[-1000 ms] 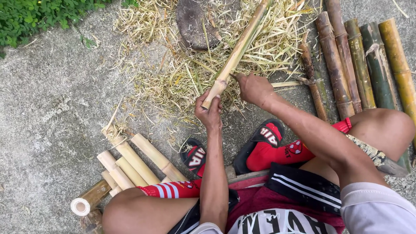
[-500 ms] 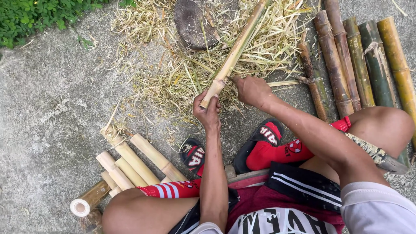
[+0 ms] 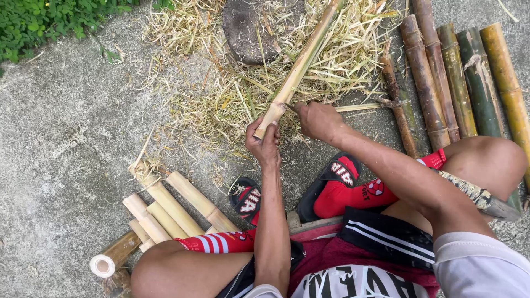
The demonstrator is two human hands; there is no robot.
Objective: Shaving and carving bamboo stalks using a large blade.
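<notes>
Bamboo pole (image 3: 302, 63): near end gripped in left hand (image 3: 266, 144), far end across stump (image 3: 251, 27). Right hand (image 3: 316, 118): fingers closed round blade, hardly visible. Shavings (image 3: 232, 102) heaped; cut lengths (image 3: 165, 207) stacked; uncut poles (image 3: 458, 77) remaining.

Left hand (image 3: 265, 144) gripping bamboo stick (image 3: 301, 66), right hand (image 3: 316, 118) alongside

Long pale bamboo stick (image 3: 301, 66): smooth, matt, peeled wood.
Heap of dry straw-coloured shavings (image 3: 342, 60): fibrous, stringy.
Short cut pale bamboo pieces (image 3: 176, 201): smooth, matt.
Brown and green bamboo poles (image 3: 458, 77): weathered, rough at nodes.
Grey concrete ground (image 3: 66, 127): coarse, pitted.
Red socks (image 3: 353, 196): knitted cloth.
</notes>
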